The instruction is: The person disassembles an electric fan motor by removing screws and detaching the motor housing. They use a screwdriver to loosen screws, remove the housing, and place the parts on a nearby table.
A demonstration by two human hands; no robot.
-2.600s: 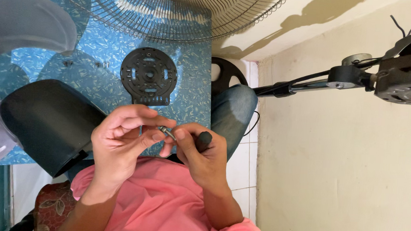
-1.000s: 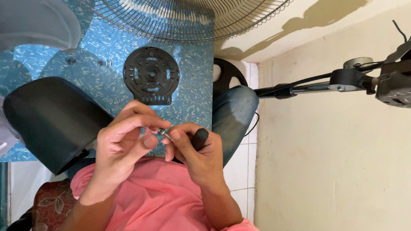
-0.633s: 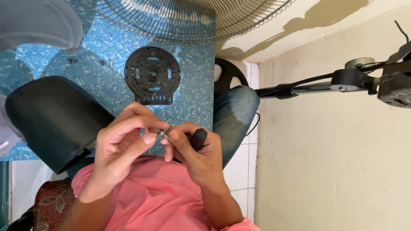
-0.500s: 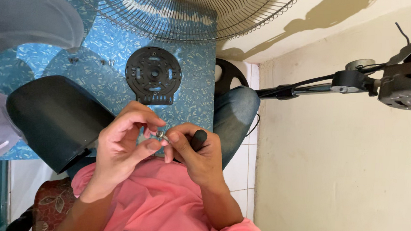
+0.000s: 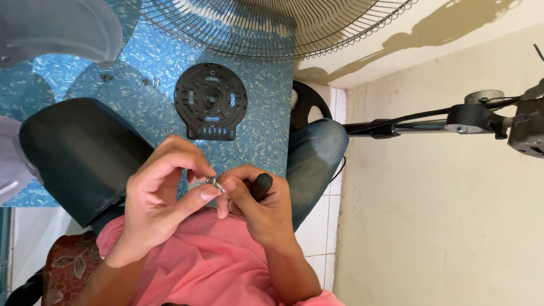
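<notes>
My left hand (image 5: 158, 197) pinches a small metal screw (image 5: 211, 181) between thumb and fingertips, just above my pink shirt. My right hand (image 5: 262, 214) is closed around a black-handled screwdriver (image 5: 261, 185), and its thin shaft meets the screw right at my left fingertips. Both hands touch each other in front of the blue patterned table (image 5: 261, 127). The screwdriver's shaft is mostly hidden by my fingers.
A round black plate with holes (image 5: 211, 100) lies on the table beyond my hands. A black motor cover (image 5: 82, 155) sits left, by grey fan blades (image 5: 43, 23). A wire fan grille (image 5: 260, 22) lies farther back. A fan motor on its stand (image 5: 543, 124) is at right.
My left fingers have shifted around the screw, with the thumb moving under it. The right hand keeps its grip on the screwdriver. The view has drifted slightly.
</notes>
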